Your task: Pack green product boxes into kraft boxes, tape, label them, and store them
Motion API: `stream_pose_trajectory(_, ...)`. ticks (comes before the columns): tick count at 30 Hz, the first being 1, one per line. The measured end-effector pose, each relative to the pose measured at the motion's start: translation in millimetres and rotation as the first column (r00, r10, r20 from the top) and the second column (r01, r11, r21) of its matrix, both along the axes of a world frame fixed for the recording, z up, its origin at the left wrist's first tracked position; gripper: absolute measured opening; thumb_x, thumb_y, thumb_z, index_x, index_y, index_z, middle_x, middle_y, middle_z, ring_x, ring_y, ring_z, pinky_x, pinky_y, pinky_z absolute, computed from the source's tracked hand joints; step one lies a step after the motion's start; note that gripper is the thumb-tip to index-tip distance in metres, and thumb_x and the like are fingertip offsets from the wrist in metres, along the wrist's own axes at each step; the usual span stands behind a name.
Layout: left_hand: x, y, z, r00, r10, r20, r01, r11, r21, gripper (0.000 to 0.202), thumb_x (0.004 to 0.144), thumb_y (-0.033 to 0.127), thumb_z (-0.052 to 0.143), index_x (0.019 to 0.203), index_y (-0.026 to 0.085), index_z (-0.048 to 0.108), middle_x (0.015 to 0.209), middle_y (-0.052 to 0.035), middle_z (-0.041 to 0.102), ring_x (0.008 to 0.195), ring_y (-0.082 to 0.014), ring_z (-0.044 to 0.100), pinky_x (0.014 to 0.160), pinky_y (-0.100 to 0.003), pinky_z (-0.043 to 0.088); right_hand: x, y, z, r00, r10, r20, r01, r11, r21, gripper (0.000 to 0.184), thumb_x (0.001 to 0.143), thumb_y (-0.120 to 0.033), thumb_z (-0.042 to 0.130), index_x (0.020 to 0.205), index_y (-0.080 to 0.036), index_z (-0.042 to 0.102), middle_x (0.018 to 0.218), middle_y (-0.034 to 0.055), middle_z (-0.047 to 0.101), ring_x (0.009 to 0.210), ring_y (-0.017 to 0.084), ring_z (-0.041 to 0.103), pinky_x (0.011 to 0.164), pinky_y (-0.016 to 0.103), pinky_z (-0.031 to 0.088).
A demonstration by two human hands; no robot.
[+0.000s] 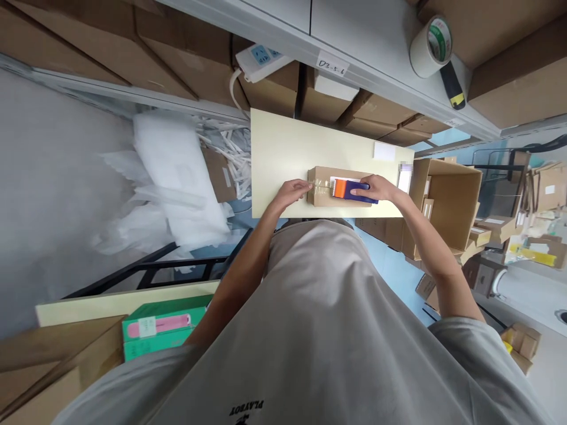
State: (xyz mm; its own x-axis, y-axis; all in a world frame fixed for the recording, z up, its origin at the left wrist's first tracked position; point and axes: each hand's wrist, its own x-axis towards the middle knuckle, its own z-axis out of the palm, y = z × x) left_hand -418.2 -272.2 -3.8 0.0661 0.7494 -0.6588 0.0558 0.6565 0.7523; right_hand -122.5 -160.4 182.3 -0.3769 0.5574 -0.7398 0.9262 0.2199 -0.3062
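Note:
A long brown cardboard box lies on the pale yellow tabletop in front of me. My right hand is wrapped around an orange and dark blue tape dispenser, which rests over the top of the box. Shiny transparent tape runs along the box's left end. My left hand is at that end, its fingertips pinched together at the tape's edge. A white label on the box is partly covered by the dispenser.
A white paper and a phone-like object lie on the table's right side. Beyond stands a large open carton. A shelf above holds a tape roll and a cutter. Bubble wrap hangs at the left.

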Motion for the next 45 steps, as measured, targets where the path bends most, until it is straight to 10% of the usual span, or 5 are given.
stream_pose_trajectory(10,17.6,-1.4,37.5,0.934,0.042,-0.355,0.021,0.985,0.173,0.031,0.081,0.055,0.095,0.081,0.024,0.087,0.094,-0.0078,0.088,0.094,-0.0304,0.081,0.088,-0.037,0.059,-1.8,3.4,3.4,0.995,0.099,0.010,-0.099,0.995,-0.008,0.076,0.099,-0.092,0.058,0.085,-0.020,0.075,0.077,0.0074,0.071,0.076,0.023,0.063,0.073,0.034,0.040)
stream_pose_trajectory(19,43.8,-7.2,44.7,0.868,0.311,-0.386,-0.293,0.950,0.108,0.030,0.074,0.042,0.095,0.090,0.019,0.087,0.089,-0.0081,0.085,0.085,-0.0240,0.078,0.077,-0.032,0.062,-4.4,12.0,-1.1,0.973,0.227,0.038,-0.225,0.973,-0.055,0.066,0.106,-0.080,0.063,0.100,-0.018,0.083,0.098,0.0165,0.082,0.100,0.033,0.075,0.079,0.037,0.048)
stream_pose_trajectory(27,66.8,-5.0,47.5,0.725,0.497,-0.477,-0.517,0.850,0.100,0.016,0.069,0.023,0.089,0.080,0.014,0.080,0.084,-0.0067,0.080,0.074,-0.0191,0.073,0.062,-0.027,0.059,145.8,63.0,26.2,0.988,0.139,0.073,-0.110,0.946,-0.306,0.076,0.100,-0.090,0.062,0.088,-0.018,0.083,0.078,0.0127,0.083,0.079,0.028,0.078,0.072,0.036,0.053)
stream_pose_trajectory(32,76.6,-4.7,45.4,0.664,0.508,-0.548,-0.531,0.837,0.132,0.019,0.072,0.024,0.086,0.088,0.015,0.079,0.088,-0.0054,0.080,0.069,-0.0164,0.070,0.064,-0.028,0.060,185.3,74.8,-1.2,0.987,0.113,0.114,-0.071,0.943,-0.326,0.070,0.104,-0.082,0.062,0.093,-0.017,0.084,0.082,0.0134,0.085,0.080,0.028,0.079,0.073,0.037,0.055)
stream_pose_trajectory(45,94.9,-8.3,48.0,0.552,0.428,-0.716,-0.457,0.873,0.170,0.025,0.085,0.027,0.076,0.106,0.014,0.081,0.106,-0.0091,0.084,0.086,-0.0194,0.073,0.086,-0.031,0.061,131.3,26.9,-57.0,0.980,0.132,0.146,-0.136,0.990,0.019,0.041,0.110,-0.050,0.065,0.122,-0.014,0.082,0.107,0.0219,0.083,0.107,0.040,0.079,0.089,0.045,0.054)
